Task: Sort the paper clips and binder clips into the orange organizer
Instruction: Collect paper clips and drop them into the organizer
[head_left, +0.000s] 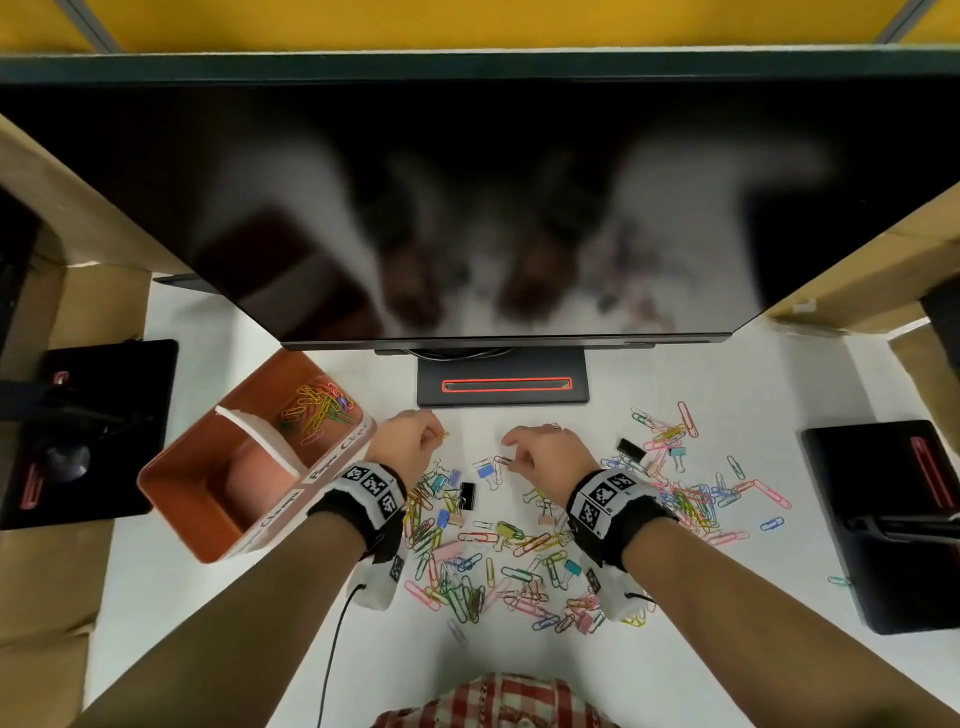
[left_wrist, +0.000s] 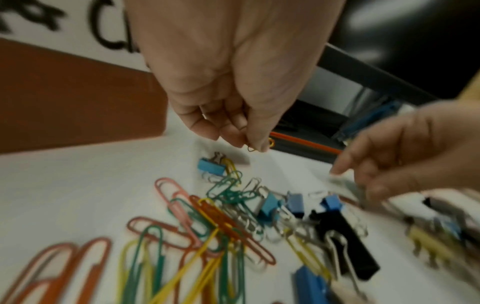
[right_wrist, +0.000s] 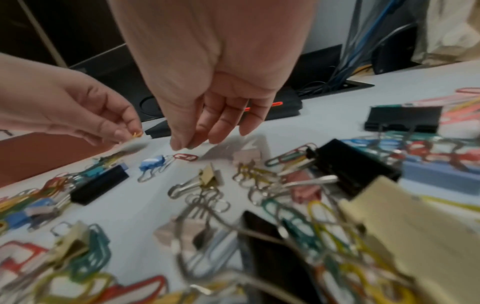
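Left hand (head_left: 410, 447) raised just off white desk (head_left: 727, 374), thumb and fingertips pinched on small yellow paper clip (head_left: 444, 435); thin bent wire, one loop poking past thumb in left wrist view. Right hand (head_left: 545, 452) hovering low beside it, fingers relaxed, pointing down and close together, gripping nothing; tips just above small red paper clip (right_wrist: 185, 157) lying flat near pale blue binder clip (right_wrist: 152, 162) with silver wire handles. Hands near each other, not touching. Orange organizer (head_left: 176, 499) at left, just beside left wrist: boxy, smooth-walled, split by white divider (head_left: 260, 434) into two compartments. Far compartment holding loose tangle of sorted paper clips (head_left: 317, 408), mostly yellow, some pink and purple; near compartment showing only bare orange floor. White label strips with black handwriting along rim, partly covered by wrist. Scattered clip pile (head_left: 498, 545) spread across desk under and between forearms: glossy plastic-coated wire loops in pink, green, yellow, red, blue, mixed with folded-metal binder clips in blue, teal, cream, pink. Black binder clip (head_left: 466, 496) matte, wedge-shaped, near left wrist; second black binder clip (head_left: 630, 450) right of right hand. Further spread of long pink clips (head_left: 685, 421) toward right. Dark glossy monitor (head_left: 467, 208) above, flat stand base (head_left: 503, 384) with red-outlined slot just beyond fingertips. Black wristbands (head_left: 613, 499) with printed square markers on both wrists.
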